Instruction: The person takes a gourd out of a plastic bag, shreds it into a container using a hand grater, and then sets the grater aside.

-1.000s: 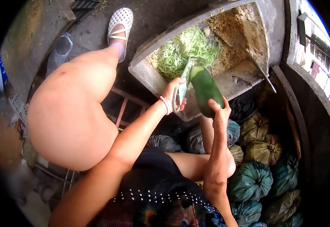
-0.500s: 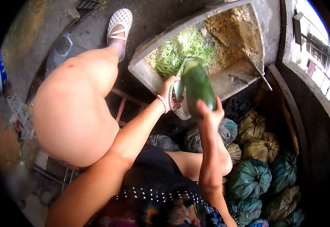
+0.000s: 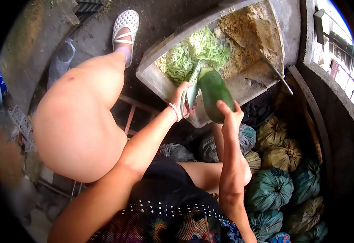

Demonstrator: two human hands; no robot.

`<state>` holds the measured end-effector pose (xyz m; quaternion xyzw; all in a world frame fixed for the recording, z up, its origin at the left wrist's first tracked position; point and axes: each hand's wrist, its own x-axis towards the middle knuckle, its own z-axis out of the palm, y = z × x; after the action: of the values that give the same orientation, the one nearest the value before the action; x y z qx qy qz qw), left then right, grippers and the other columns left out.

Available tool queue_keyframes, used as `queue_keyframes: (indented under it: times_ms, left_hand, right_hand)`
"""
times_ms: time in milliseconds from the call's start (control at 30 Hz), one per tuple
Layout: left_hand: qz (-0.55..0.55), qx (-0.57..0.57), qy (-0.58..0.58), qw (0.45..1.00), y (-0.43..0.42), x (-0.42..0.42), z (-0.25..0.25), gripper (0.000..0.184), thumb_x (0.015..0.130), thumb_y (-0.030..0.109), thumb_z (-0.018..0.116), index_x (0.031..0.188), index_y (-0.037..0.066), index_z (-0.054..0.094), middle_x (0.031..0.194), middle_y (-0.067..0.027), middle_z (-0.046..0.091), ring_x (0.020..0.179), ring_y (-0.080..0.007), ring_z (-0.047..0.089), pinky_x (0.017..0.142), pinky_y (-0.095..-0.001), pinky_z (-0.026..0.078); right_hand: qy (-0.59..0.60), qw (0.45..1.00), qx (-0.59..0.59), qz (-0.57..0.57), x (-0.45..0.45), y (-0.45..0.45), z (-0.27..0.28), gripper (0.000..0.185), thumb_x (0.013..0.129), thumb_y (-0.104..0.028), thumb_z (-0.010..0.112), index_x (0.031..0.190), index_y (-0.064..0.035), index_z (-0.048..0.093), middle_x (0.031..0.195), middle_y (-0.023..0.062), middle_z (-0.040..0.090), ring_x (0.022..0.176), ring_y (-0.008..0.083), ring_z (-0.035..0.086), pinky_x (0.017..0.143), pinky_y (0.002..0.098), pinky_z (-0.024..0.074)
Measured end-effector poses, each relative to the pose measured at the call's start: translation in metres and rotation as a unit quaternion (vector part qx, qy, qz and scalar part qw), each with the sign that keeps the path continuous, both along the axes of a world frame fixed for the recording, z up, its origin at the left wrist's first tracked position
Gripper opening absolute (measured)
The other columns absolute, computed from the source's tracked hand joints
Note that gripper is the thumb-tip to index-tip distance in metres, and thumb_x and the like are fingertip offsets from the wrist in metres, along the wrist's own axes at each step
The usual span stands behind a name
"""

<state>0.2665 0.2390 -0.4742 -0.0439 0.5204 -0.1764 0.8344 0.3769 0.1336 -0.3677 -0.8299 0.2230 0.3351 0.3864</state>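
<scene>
My left hand (image 3: 180, 99), with a beaded bracelet at the wrist, is closed round the handle of a hand grater (image 3: 192, 90). The grater's far end points into the tub (image 3: 162, 87). A large dark green squash (image 3: 216, 94) is gripped near its lower end by my right hand (image 3: 230, 114). Its pale cut end lies right beside the grater; whether they touch, I cannot tell. Below and beyond them, pale green shreds (image 3: 193, 50) are heaped in the tub. Part of the left fingers is hidden behind the grater.
Yellowish crumbly meal (image 3: 241, 30) fills the tub's far right part, where a metal rod (image 3: 278, 75) leans over the rim. Several tied bags (image 3: 269, 189) are piled at the lower right. A white shoe (image 3: 125, 30) stands left of the tub.
The squash has shifted slightly right and down with my right hand, and its cut end has moved a little too. My left hand and the grater have stayed nearly in place.
</scene>
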Motion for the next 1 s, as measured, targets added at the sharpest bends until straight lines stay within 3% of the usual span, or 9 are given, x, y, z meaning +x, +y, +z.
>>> queue_keyframes:
  times_ms: [233,333,400,500,700,767,833,900,1000]
  left_hand:
    - [0.071,-0.061,-0.005,0.996,-0.011,0.007,-0.006,0.052,0.075,0.057,0.057,0.096,0.01,0.064,0.073,-0.0039,0.064,0.047,-0.0137,0.055,0.031,-0.0269,0.036]
    - [0.092,-0.047,0.043,0.994,0.002,0.014,0.017,0.057,0.074,0.058,0.057,0.102,0.009,0.062,0.076,-0.0036,0.06,0.049,-0.0144,0.055,0.031,-0.0273,0.037]
    - [-0.005,-0.02,-0.029,0.999,-0.002,-0.007,-0.008,0.056,0.072,0.058,0.056,0.107,0.014,0.061,0.082,-0.0018,0.058,0.068,-0.0179,0.054,0.043,-0.0338,0.04]
    - [-0.011,0.004,0.012,1.0,-0.009,0.003,-0.003,0.059,0.073,0.059,0.06,0.102,0.008,0.053,0.073,-0.004,0.05,0.049,-0.0162,0.053,0.03,-0.0279,0.037]
    - [0.095,-0.054,0.028,0.994,0.0,0.019,0.018,0.046,0.072,0.055,0.061,0.088,0.012,0.064,0.069,-0.0015,0.06,0.051,-0.0123,0.054,0.036,-0.0305,0.042]
    - [0.024,-0.022,0.032,0.999,-0.01,0.006,0.002,0.05,0.071,0.057,0.061,0.089,0.011,0.062,0.068,-0.0021,0.057,0.05,-0.0131,0.053,0.036,-0.0297,0.041]
    - [-0.035,-0.041,0.005,0.999,-0.01,-0.007,-0.009,0.059,0.071,0.061,0.056,0.103,0.011,0.061,0.08,-0.0048,0.058,0.068,-0.0189,0.057,0.044,-0.0297,0.04]
    - [-0.012,-0.011,0.04,0.999,-0.007,0.008,0.003,0.064,0.066,0.063,0.064,0.097,0.008,0.056,0.068,-0.0049,0.049,0.049,-0.015,0.05,0.032,-0.0288,0.037]
    - [0.007,-0.022,0.015,1.0,-0.015,0.004,-0.01,0.052,0.072,0.058,0.059,0.096,0.012,0.059,0.072,-0.0039,0.052,0.057,-0.0191,0.053,0.036,-0.0314,0.035]
  right_hand:
    - [0.027,0.999,0.006,0.044,-0.021,0.003,0.104,0.076,0.059,-0.017,0.086,0.121,0.0124,0.052,0.103,0.0168,0.065,0.091,0.0224,0.062,0.086,0.0319,0.0484]
    - [0.015,0.998,-0.006,0.065,-0.02,-0.007,0.063,0.076,0.059,-0.019,0.086,0.12,0.0116,0.054,0.1,0.0163,0.066,0.087,0.0225,0.062,0.083,0.0324,0.0491]
    - [-0.001,0.999,-0.01,0.035,0.001,0.013,0.015,0.058,0.066,-0.012,0.082,0.113,0.0109,0.058,0.095,0.0151,0.066,0.079,0.0218,0.062,0.074,0.0324,0.0507]
    - [0.009,0.998,0.048,-0.049,0.01,0.033,0.007,0.043,0.072,-0.002,0.075,0.109,0.0103,0.058,0.091,0.0132,0.065,0.075,0.0214,0.062,0.07,0.0327,0.0519]
    - [0.052,0.989,-0.035,0.136,-0.013,-0.004,0.099,0.095,0.054,-0.02,0.086,0.13,0.0165,0.044,0.112,0.023,0.064,0.101,0.0293,0.063,0.096,0.0368,0.0451]
    - [0.038,0.988,-0.054,0.142,-0.01,-0.004,0.077,0.089,0.056,-0.019,0.085,0.128,0.0145,0.047,0.107,0.0201,0.066,0.096,0.025,0.063,0.092,0.0327,0.0469]
    - [0.042,0.995,-0.045,0.08,0.005,0.015,0.028,0.074,0.061,-0.016,0.084,0.121,0.0131,0.053,0.099,0.016,0.068,0.086,0.0216,0.063,0.082,0.031,0.0495]
    - [-0.01,0.995,-0.052,0.088,0.022,0.015,-0.014,0.06,0.064,-0.013,0.083,0.113,0.0117,0.059,0.093,0.0123,0.067,0.078,0.018,0.06,0.073,0.0293,0.0494]
    - [0.026,0.997,-0.018,0.074,0.023,0.012,0.029,0.065,0.062,-0.018,0.086,0.114,0.0109,0.058,0.096,0.0132,0.067,0.082,0.0182,0.062,0.077,0.0291,0.0494]
